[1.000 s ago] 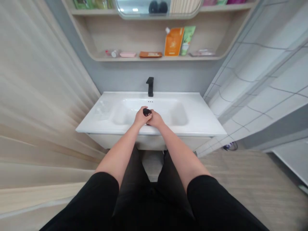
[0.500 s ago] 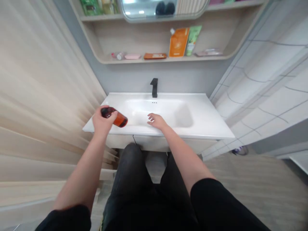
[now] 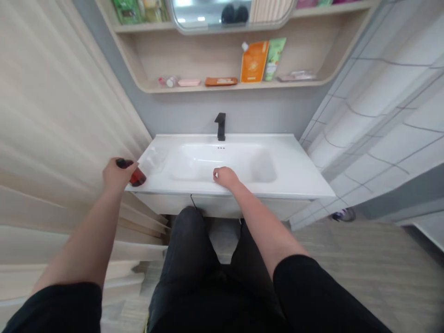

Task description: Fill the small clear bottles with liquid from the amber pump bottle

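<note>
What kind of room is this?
It looks like a bathroom: there is a white sink with a black tap, and a shelf above it with an orange pouch and a green tube.

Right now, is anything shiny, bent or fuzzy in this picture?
In the head view, bright spots show in the mirror, a pale streak shines in the sink, lines between wall tiles look bent; lettering on the orange pouch is unreadable.

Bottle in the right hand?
No, the left hand grips the red-brown bottle by the counter's left end, while the right hand is apart from it, at the basin.
</note>
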Demonstrator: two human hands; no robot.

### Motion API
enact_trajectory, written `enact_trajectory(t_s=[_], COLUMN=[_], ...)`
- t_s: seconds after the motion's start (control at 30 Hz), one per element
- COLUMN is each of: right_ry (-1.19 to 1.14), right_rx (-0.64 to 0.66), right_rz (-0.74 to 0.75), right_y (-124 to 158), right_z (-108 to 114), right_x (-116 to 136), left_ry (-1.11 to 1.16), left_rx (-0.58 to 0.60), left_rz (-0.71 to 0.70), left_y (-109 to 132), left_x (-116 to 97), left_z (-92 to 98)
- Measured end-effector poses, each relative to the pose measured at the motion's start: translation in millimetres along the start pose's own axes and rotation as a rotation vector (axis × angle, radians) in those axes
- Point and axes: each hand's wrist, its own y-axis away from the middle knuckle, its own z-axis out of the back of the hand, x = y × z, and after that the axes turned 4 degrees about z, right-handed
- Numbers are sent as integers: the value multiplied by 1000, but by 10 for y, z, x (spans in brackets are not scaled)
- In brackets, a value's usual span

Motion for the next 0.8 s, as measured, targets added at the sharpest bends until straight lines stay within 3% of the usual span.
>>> enact_trajectory(t_s=[0.1, 0.2, 0.37, 0.47, 0.57, 0.7, 0.8], right_ry=[20, 7, -7, 7, 46, 95, 105], right_rx=[5, 6, 7, 14, 28, 51, 53], right_rz=[7, -8, -12, -8, -12, -10, -5], right_y=[4, 10, 19, 26, 42, 65, 56], right_z=[-12, 0, 27, 39, 60, 85, 81], right_x=[5, 10, 25, 36, 55, 82, 79], left_ry=[-16, 16, 74, 4, -208, -664, -796], left_rx=[31, 47, -35, 127, 298, 500, 552], left_rz=[45, 26, -291, -398, -401, -388, -459], left_y=[-77, -99, 46, 71, -40, -238, -251], left_x=[3, -38, -389, -675, -835, -802, -758], left_z=[-143, -154, 21, -67, -317, -556, -592])
